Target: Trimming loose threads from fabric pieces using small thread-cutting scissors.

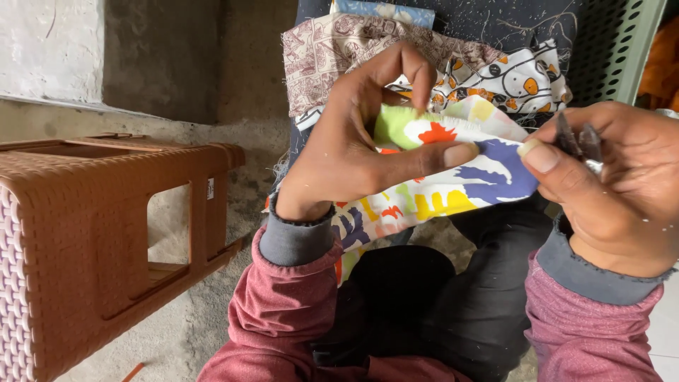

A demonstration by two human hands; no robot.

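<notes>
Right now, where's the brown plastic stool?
In the head view the brown plastic stool lies tipped on its side on the concrete floor, at the person's left, beside the left hand holding the colourful cloth.

A home sewing corner — rough, informal workspace

At 12 o'clock a pile of printed cloth pieces (424,64) rests on thread-flecked dark fabric; at 9 o'clock a brown woven-look plastic stool (106,240) lies tipped on a bare concrete floor (177,332) — with a whitewashed wall (49,49) at 10 o'clock.
</notes>
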